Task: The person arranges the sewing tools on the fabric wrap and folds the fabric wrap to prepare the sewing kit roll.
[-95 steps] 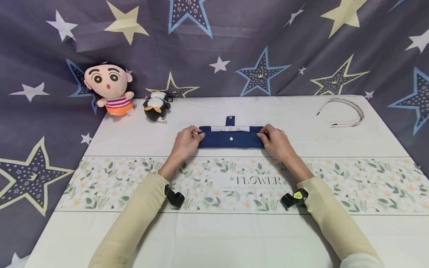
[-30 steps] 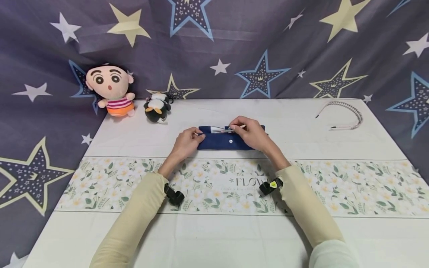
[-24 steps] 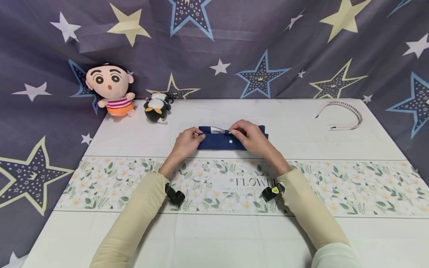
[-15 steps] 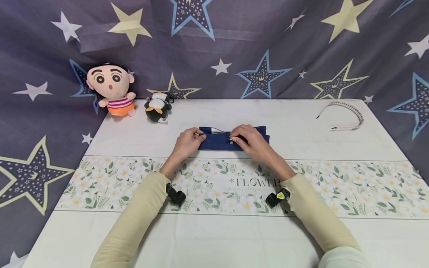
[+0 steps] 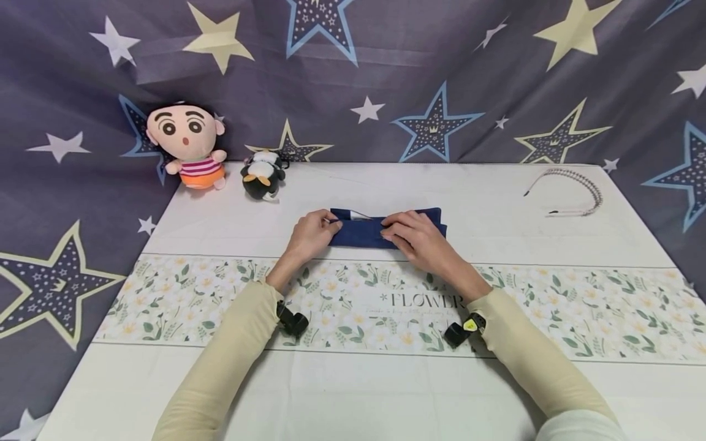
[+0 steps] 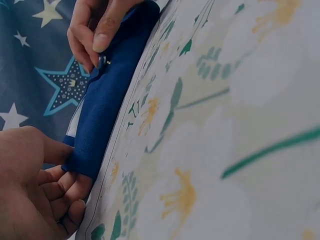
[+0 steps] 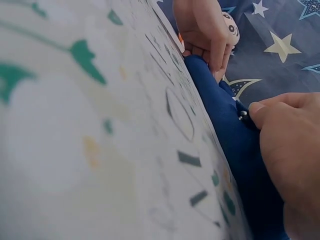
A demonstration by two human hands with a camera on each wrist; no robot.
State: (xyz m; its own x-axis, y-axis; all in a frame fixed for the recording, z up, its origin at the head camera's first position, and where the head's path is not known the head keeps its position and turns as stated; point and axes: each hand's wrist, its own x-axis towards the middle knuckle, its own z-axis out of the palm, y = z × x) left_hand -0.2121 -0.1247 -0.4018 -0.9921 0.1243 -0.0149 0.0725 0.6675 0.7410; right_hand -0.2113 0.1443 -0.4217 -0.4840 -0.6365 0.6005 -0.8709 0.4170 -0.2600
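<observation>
A flat navy fabric pouch (image 5: 361, 234) lies lengthwise on the table, with a bit of its white inside showing at the back edge. At its left end, my left hand (image 5: 314, 231) grips the fabric between thumb and fingers, as the left wrist view also shows. My right hand (image 5: 421, 240) is over the middle and right part of the pouch. It pinches a short snap strap (image 7: 240, 107), folded forward over the front edge. The metal snap (image 7: 243, 115) shows beside the thumb in the right wrist view. In the head view the fingers hide the strap and snap.
A plush doll (image 5: 193, 147) and a penguin plush (image 5: 263, 176) sit at the table's back left. At the back right lies a headband (image 5: 584, 187). A flower-printed band crosses the white tablecloth (image 5: 358, 392); a star-patterned curtain (image 5: 441, 61) stands behind.
My right hand has left the pouch's right end, taken the upright snap strap and brought it forward and down onto the front. The left hand keeps its grip on the left end.
</observation>
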